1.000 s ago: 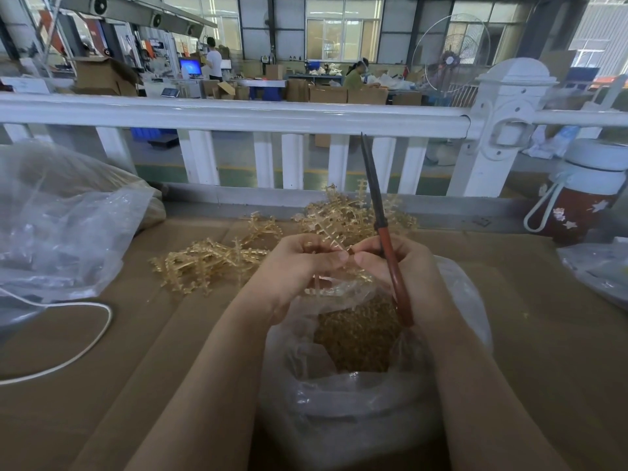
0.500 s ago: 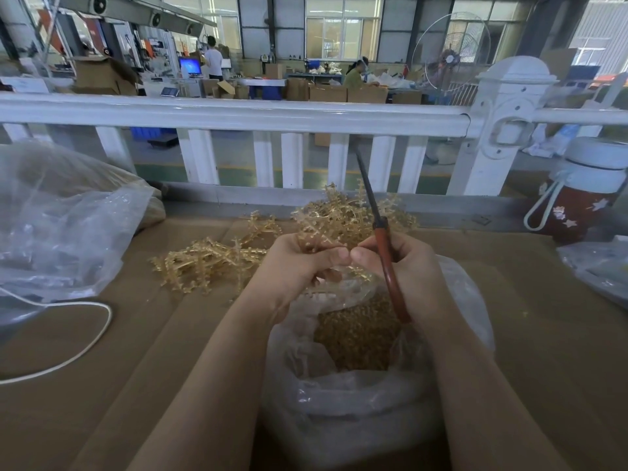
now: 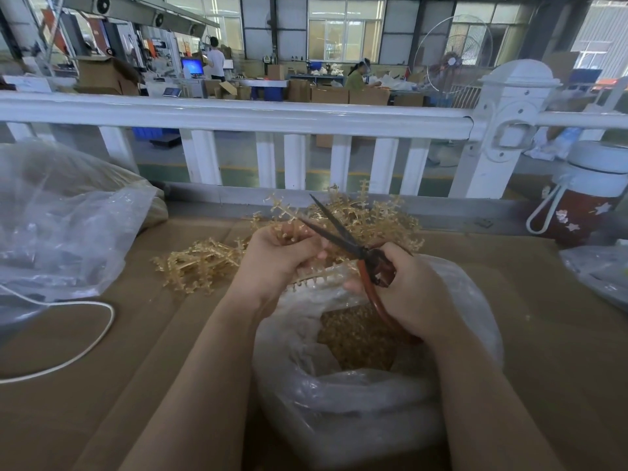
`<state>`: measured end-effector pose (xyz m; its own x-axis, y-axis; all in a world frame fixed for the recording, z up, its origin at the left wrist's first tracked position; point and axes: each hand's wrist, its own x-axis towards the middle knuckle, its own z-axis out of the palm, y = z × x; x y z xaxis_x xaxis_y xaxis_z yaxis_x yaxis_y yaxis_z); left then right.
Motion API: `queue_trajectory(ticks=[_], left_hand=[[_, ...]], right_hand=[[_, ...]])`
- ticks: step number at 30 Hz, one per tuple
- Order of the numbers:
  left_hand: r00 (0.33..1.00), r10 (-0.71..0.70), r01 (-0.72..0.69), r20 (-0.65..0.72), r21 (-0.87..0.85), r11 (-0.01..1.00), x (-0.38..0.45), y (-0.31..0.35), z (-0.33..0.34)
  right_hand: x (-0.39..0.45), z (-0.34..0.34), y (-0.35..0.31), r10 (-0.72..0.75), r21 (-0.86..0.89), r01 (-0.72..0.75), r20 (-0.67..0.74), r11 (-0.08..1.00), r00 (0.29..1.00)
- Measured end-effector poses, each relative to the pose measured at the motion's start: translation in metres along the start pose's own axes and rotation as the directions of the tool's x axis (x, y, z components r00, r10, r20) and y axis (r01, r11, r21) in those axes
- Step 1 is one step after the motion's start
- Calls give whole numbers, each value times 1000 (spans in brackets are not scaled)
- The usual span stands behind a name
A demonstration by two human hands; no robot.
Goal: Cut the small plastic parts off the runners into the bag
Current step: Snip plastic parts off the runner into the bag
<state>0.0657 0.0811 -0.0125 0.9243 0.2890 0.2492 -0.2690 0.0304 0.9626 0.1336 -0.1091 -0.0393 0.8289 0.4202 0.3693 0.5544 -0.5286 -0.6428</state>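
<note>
The left hand clenches a runner whose long axis runs left to right above the bag. Just right, the right hand grips scissors, blades parted, pointing up-left past the left fingertips.

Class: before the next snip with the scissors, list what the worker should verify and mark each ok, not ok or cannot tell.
1. Scissors gripped by right hand: ok.
2. Blades open: ok.
3. Runner held in left hand: ok.
4. Runner above the open bag: ok.
5. Left fingertips clear of blades: cannot tell.
6. More runners in the pile: ok.
</note>
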Motion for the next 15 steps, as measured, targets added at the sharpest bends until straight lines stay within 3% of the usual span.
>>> queue_trajectory(ticks=[8,15], left_hand=[[1000,1,-2,27,41,999,1,-1,-2],[998,-15,16,54,-17,1000,-2,1,-3]], right_hand=[[-1,0,0,-45,-59,46,21,997,999],[-1,1,-1,-68,-137,61,-43,989,997]])
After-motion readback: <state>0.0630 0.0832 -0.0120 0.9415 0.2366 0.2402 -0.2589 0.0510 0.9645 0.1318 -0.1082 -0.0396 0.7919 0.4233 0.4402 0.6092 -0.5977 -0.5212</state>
